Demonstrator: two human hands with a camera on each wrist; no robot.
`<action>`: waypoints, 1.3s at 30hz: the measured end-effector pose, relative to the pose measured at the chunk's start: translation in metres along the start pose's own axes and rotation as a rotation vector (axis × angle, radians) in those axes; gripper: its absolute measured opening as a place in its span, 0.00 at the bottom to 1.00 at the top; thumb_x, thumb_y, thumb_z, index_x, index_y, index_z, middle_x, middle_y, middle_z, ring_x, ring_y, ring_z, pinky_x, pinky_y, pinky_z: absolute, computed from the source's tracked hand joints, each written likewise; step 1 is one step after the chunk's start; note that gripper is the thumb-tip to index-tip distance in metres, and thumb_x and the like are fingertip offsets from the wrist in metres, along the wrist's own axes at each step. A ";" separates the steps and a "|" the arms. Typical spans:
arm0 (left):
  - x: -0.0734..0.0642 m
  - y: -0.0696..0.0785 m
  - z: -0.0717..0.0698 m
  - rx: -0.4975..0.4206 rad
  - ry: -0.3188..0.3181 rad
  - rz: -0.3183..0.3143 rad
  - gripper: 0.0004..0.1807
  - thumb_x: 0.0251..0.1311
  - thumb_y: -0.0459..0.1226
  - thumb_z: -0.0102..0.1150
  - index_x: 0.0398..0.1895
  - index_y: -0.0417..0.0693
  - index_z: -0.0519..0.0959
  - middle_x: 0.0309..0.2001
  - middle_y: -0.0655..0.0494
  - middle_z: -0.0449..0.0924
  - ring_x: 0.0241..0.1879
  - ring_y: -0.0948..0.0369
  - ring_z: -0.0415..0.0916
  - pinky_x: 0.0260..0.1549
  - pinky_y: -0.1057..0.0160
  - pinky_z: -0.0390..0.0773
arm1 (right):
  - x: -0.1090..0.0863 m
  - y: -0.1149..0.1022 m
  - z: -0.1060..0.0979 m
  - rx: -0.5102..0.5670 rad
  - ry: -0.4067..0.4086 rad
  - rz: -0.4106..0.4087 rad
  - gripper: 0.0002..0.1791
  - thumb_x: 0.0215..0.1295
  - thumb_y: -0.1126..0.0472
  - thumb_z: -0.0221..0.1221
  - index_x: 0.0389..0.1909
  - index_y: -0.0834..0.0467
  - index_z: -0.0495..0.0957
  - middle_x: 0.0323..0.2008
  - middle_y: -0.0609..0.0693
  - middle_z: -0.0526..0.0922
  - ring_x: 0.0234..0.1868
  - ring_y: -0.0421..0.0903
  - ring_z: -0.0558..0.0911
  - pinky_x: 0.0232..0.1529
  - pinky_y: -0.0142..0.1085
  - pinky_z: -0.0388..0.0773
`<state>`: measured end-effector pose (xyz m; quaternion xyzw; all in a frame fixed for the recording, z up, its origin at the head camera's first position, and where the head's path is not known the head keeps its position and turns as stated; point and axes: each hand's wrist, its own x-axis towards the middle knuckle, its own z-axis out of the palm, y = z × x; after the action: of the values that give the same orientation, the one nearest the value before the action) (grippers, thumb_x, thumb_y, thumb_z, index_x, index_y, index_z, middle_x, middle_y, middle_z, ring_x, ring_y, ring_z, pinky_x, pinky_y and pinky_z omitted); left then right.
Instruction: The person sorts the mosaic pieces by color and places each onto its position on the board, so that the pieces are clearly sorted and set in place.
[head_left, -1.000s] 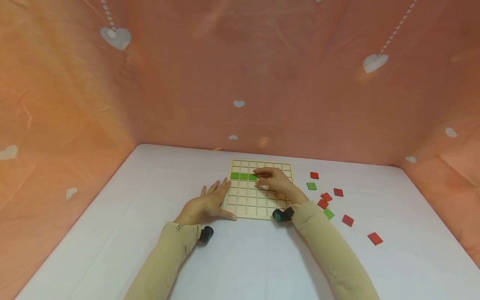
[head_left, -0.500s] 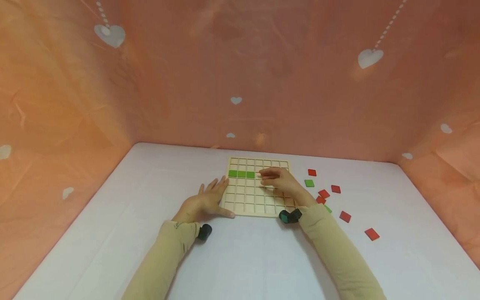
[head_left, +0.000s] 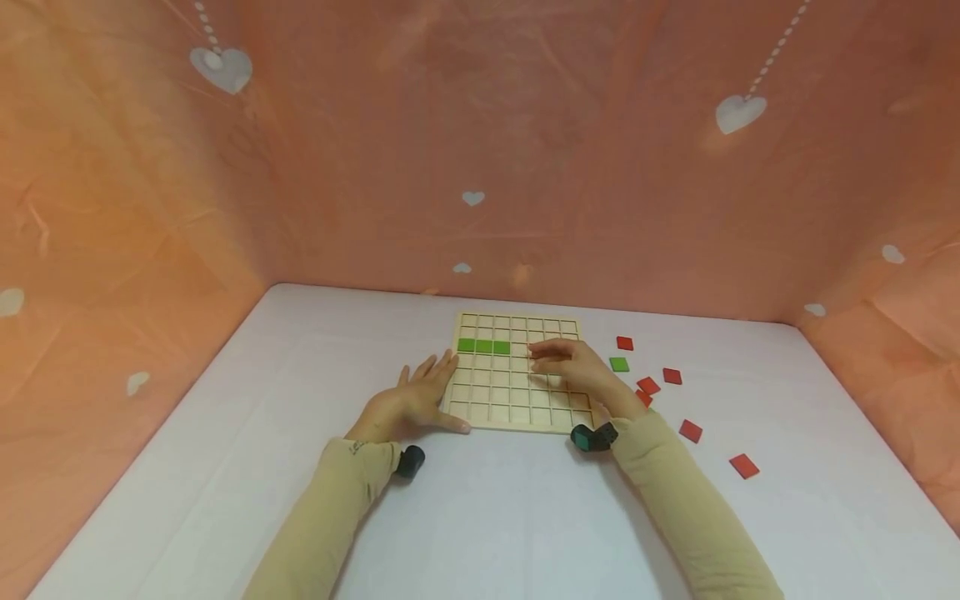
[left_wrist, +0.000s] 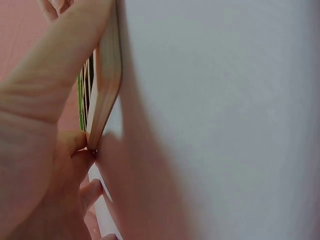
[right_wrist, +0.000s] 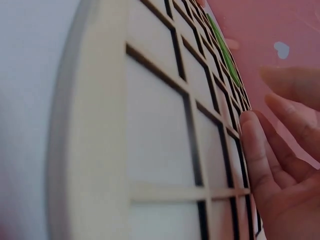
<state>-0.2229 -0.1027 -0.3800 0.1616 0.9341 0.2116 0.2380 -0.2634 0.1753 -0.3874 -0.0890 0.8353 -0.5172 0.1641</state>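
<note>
A pale wooden grid board (head_left: 498, 400) lies flat on the white cloth in the head view. Three green square tiles (head_left: 483, 346) sit side by side in one of its rows, starting at the left edge. My left hand (head_left: 408, 406) rests at the board's left side, fingers spread and straight, with the thumb (left_wrist: 65, 55) along the near corner. Over the right half of the board is my right hand (head_left: 576, 368), its fingers loosely bent. Nothing shows between those fingers in the right wrist view, where the green strip of tiles (right_wrist: 225, 52) appears beyond the bare cells.
Right of the board, several red tiles (head_left: 691, 431) lie scattered on the cloth, a few close together. A loose green tile (head_left: 619, 364) is among them, and another is mostly hidden by the right sleeve (head_left: 675, 492). An orange fabric wall (head_left: 480, 150) with hearts rises behind the table.
My right hand has drawn rightward off the third green tile, which stays in the row. The left hand keeps its place on the board's edge. The head view has shifted slightly.
</note>
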 end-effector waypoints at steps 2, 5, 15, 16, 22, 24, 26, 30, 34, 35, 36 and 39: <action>0.000 0.001 0.000 0.003 -0.003 0.003 0.63 0.49 0.55 0.69 0.77 0.45 0.38 0.78 0.50 0.30 0.76 0.48 0.29 0.71 0.41 0.28 | -0.002 0.001 -0.002 0.002 0.001 -0.011 0.24 0.61 0.59 0.63 0.59 0.59 0.76 0.56 0.57 0.80 0.55 0.50 0.78 0.55 0.40 0.74; -0.001 0.002 -0.001 0.005 -0.009 -0.005 0.62 0.49 0.55 0.69 0.77 0.45 0.38 0.78 0.50 0.30 0.76 0.49 0.29 0.71 0.42 0.28 | -0.006 0.003 -0.006 0.016 0.002 -0.026 0.25 0.60 0.59 0.64 0.59 0.61 0.75 0.57 0.58 0.79 0.57 0.51 0.78 0.61 0.44 0.70; -0.004 0.002 -0.004 -0.023 -0.012 0.002 0.62 0.49 0.54 0.69 0.77 0.45 0.37 0.78 0.51 0.30 0.76 0.49 0.27 0.71 0.43 0.27 | -0.014 0.006 -0.017 0.024 0.020 0.000 0.25 0.62 0.59 0.62 0.60 0.61 0.74 0.56 0.59 0.79 0.58 0.54 0.76 0.62 0.47 0.69; -0.004 0.002 -0.005 -0.025 -0.012 0.003 0.62 0.49 0.54 0.69 0.77 0.45 0.37 0.78 0.51 0.30 0.76 0.49 0.27 0.71 0.42 0.27 | -0.015 0.006 -0.017 0.020 0.026 0.009 0.25 0.62 0.59 0.63 0.60 0.61 0.74 0.56 0.59 0.80 0.57 0.53 0.77 0.62 0.46 0.69; -0.005 0.002 -0.006 -0.025 -0.017 0.005 0.62 0.49 0.54 0.69 0.77 0.44 0.37 0.78 0.50 0.30 0.76 0.48 0.28 0.71 0.42 0.28 | -0.018 0.008 -0.023 -0.002 0.037 0.017 0.25 0.61 0.59 0.63 0.59 0.62 0.74 0.53 0.59 0.81 0.50 0.46 0.80 0.54 0.37 0.74; -0.006 0.002 -0.006 -0.022 -0.022 0.002 0.62 0.49 0.54 0.69 0.77 0.45 0.37 0.78 0.51 0.30 0.76 0.49 0.27 0.71 0.42 0.27 | -0.020 0.008 -0.026 -0.006 0.032 0.014 0.26 0.62 0.59 0.62 0.60 0.63 0.74 0.54 0.60 0.80 0.49 0.46 0.81 0.52 0.37 0.76; -0.006 0.002 -0.006 -0.021 -0.024 0.003 0.62 0.49 0.54 0.69 0.77 0.45 0.37 0.78 0.51 0.30 0.76 0.49 0.27 0.71 0.42 0.27 | -0.022 0.009 -0.029 -0.016 0.033 0.020 0.26 0.62 0.58 0.62 0.60 0.62 0.74 0.55 0.60 0.80 0.49 0.47 0.81 0.52 0.38 0.77; -0.005 0.002 -0.007 -0.023 -0.026 0.002 0.63 0.49 0.54 0.69 0.77 0.45 0.36 0.78 0.51 0.29 0.76 0.49 0.27 0.71 0.42 0.27 | -0.025 0.010 -0.035 -0.059 0.047 0.044 0.26 0.62 0.55 0.63 0.60 0.60 0.74 0.55 0.58 0.81 0.54 0.50 0.79 0.53 0.37 0.74; -0.003 0.001 -0.006 -0.032 -0.023 0.003 0.63 0.49 0.54 0.69 0.77 0.45 0.37 0.78 0.51 0.30 0.76 0.49 0.27 0.71 0.42 0.27 | -0.029 0.010 -0.038 -0.073 0.057 0.078 0.26 0.62 0.54 0.63 0.60 0.58 0.74 0.53 0.56 0.81 0.55 0.51 0.78 0.47 0.35 0.74; -0.003 0.001 -0.006 -0.033 -0.024 0.002 0.63 0.49 0.54 0.69 0.77 0.45 0.37 0.78 0.51 0.30 0.76 0.49 0.27 0.71 0.42 0.27 | -0.030 0.009 -0.038 -0.071 0.057 0.082 0.26 0.62 0.54 0.63 0.61 0.58 0.74 0.53 0.56 0.81 0.55 0.51 0.77 0.46 0.34 0.74; -0.003 0.001 -0.005 -0.034 -0.025 0.000 0.63 0.49 0.54 0.69 0.77 0.46 0.37 0.78 0.52 0.30 0.76 0.49 0.27 0.71 0.42 0.27 | -0.031 0.009 -0.039 -0.069 0.057 0.083 0.26 0.62 0.55 0.62 0.61 0.58 0.74 0.54 0.57 0.81 0.54 0.52 0.77 0.45 0.33 0.74; -0.003 0.001 -0.005 -0.031 -0.026 0.001 0.63 0.49 0.54 0.70 0.77 0.46 0.37 0.78 0.51 0.30 0.76 0.49 0.27 0.71 0.42 0.27 | -0.034 0.011 -0.041 -0.070 0.053 0.069 0.26 0.63 0.56 0.62 0.61 0.61 0.73 0.54 0.59 0.80 0.54 0.52 0.78 0.45 0.33 0.76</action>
<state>-0.2231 -0.1048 -0.3746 0.1609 0.9274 0.2242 0.2524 -0.2464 0.2260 -0.3743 -0.0520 0.8596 -0.4836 0.1566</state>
